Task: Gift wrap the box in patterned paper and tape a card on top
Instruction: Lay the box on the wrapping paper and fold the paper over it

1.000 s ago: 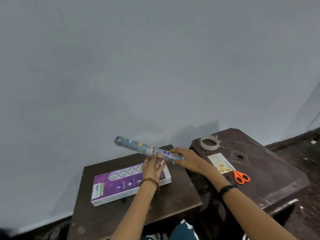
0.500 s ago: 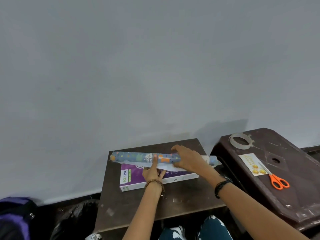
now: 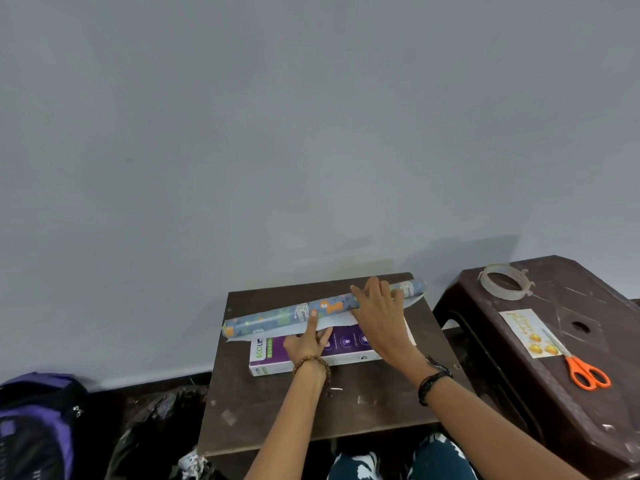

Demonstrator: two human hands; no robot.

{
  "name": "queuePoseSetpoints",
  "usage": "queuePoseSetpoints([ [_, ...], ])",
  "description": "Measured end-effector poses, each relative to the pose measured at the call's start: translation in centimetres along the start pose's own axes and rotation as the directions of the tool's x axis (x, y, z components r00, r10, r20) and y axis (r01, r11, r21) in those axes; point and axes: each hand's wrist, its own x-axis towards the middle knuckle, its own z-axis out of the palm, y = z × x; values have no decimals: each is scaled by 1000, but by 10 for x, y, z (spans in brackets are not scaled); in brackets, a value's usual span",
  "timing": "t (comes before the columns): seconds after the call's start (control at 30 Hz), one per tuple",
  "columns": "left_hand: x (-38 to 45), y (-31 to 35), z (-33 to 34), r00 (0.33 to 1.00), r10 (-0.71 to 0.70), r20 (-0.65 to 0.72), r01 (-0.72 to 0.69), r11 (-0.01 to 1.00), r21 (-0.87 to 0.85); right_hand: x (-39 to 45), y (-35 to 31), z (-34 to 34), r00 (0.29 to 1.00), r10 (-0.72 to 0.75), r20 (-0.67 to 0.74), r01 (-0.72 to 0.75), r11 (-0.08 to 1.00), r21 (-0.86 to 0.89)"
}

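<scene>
A roll of blue patterned wrapping paper [image 3: 277,317] lies across the far edge of a purple and white box [image 3: 273,355] on a small dark table [image 3: 311,410]. A strip of its pale underside is unrolled over the box. My left hand [image 3: 308,341] rests on the box, one finger touching the roll. My right hand [image 3: 377,313] lies flat over the roll's right part with straight fingers. A card [image 3: 530,332] with yellow shapes lies on a second dark table [image 3: 571,410] at the right.
A ring of clear tape [image 3: 504,281] sits at the back of the right table. Orange scissors [image 3: 585,372] lie partly on the card. A purple backpack [image 3: 34,427] and a black bag [image 3: 156,427] are on the floor at left. A grey wall stands close behind.
The roll came down from the air onto the box and has started to unroll. Both hands moved from gripping it to lying over it. The camera view shifted left and downward.
</scene>
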Motion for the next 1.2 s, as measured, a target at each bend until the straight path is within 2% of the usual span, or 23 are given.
queuePoseSetpoints([
  [0.07,3,2,2,1000,4,-15,-5,999,-35,-1,-4,1,999,-19,37,18,999,30],
  [0.17,11,6,5,999,4,-36,-6,999,-46,-9,-8,0,999,-41,27,31,949,315],
  [0.2,14,8,5,999,6,-39,-7,999,-32,-11,-7,0,996,-75,52,49,919,390],
  [0.3,20,14,4,999,-2,-43,3,999,32,-18,1,6,974,-212,86,151,880,451],
  [0.4,26,15,3,999,8,-46,-5,998,59,-17,12,17,935,-284,212,184,901,393],
  [0.5,31,18,4,995,28,-93,-20,997,81,-19,20,29,926,-314,210,261,933,246],
  [0.57,35,23,4,993,36,-115,-27,996,81,-22,25,29,930,-287,231,227,940,256],
  [0.63,39,29,3,996,25,-83,-19,997,78,-22,31,31,926,-275,257,211,945,250],
  [0.73,44,35,-1,1000,15,-6,-14,987,159,-15,42,34,896,-267,354,190,953,238],
  [0.83,44,36,-4,1000,17,26,-22,978,205,-2,45,29,861,-311,401,257,949,185],
  [0.93,41,36,-5,999,13,40,-22,974,225,14,42,24,795,-341,501,366,929,51],
  [1.0,41,36,-7,999,8,45,-18,973,232,18,37,22,782,-352,514,418,909,-13],
  [1.2,35,44,-10,998,-32,51,17,964,264,11,40,5,788,-335,516,370,928,37],
])
